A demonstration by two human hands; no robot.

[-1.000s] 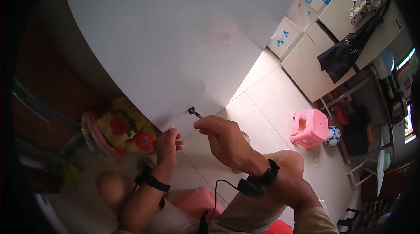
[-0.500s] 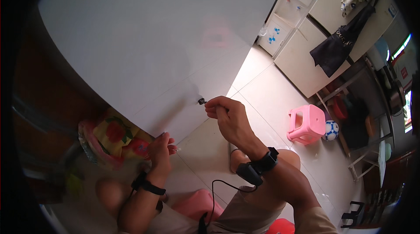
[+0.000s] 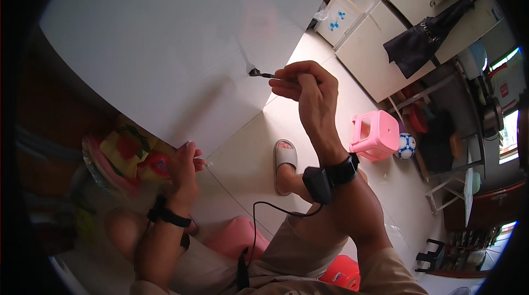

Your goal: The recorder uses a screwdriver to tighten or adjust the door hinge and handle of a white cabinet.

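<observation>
A large white glossy panel (image 3: 165,47) fills the upper left. My right hand (image 3: 314,88) pinches a slim tool (image 3: 264,75) with a thin shaft and a small, dark, wider head. Its exact kind I cannot make out. The head is at the panel's surface, near its lower right edge, and a dark reflection shows beside it. My left hand (image 3: 185,168) is down at the panel's lower corner, a fingertip close to the edge. Its fingers are bent a little and apart, and no object shows in them.
A patterned bag (image 3: 129,149) lies left of my left hand. To the right stand a pink stool (image 3: 377,135) and a blue-and-white ball (image 3: 406,146). Farther back are a water dispenser (image 3: 336,19) and a fridge with a dark apron (image 3: 413,47). A cable (image 3: 281,205) hangs from my right wrist device.
My right hand has moved up along the panel with the tool, and more of its shaft shows. The view has shifted; my left hand stays by the lower corner.
</observation>
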